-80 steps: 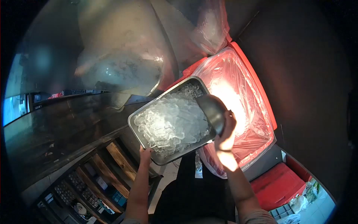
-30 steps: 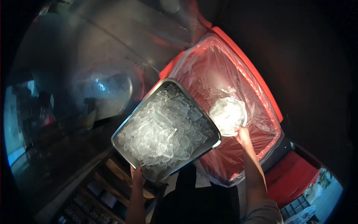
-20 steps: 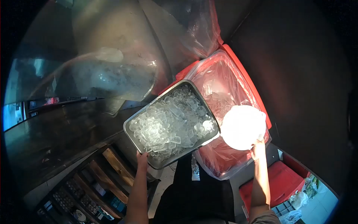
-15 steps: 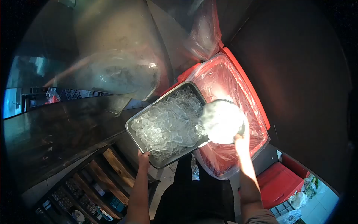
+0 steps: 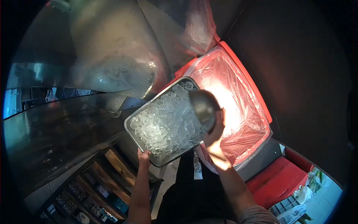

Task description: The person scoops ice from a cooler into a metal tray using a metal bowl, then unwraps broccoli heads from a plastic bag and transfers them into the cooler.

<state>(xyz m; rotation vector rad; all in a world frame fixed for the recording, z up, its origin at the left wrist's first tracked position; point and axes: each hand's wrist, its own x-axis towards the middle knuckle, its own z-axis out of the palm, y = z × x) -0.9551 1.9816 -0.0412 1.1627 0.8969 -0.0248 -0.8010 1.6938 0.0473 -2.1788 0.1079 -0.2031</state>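
Observation:
My left hand grips the near left edge of a rectangular metal tray, which is heaped with clear ice. In my right hand is a round metal bowl, tipped over the tray's right side with its rounded underside showing. The bowl's inside is hidden. Beneath and to the right of the tray stands a red bin lined with a clear plastic bag, brightly lit inside.
A dark panel rises on the right. At lower right are a red box and a grey crate with plastic bags. A dark rack with wooden slats stands at lower left. A metal surface lies at upper left.
My right hand has swung left and tipped the bowl, which was upright and full of ice, over the tray. The left hand still holds the tray in nearly the same place.

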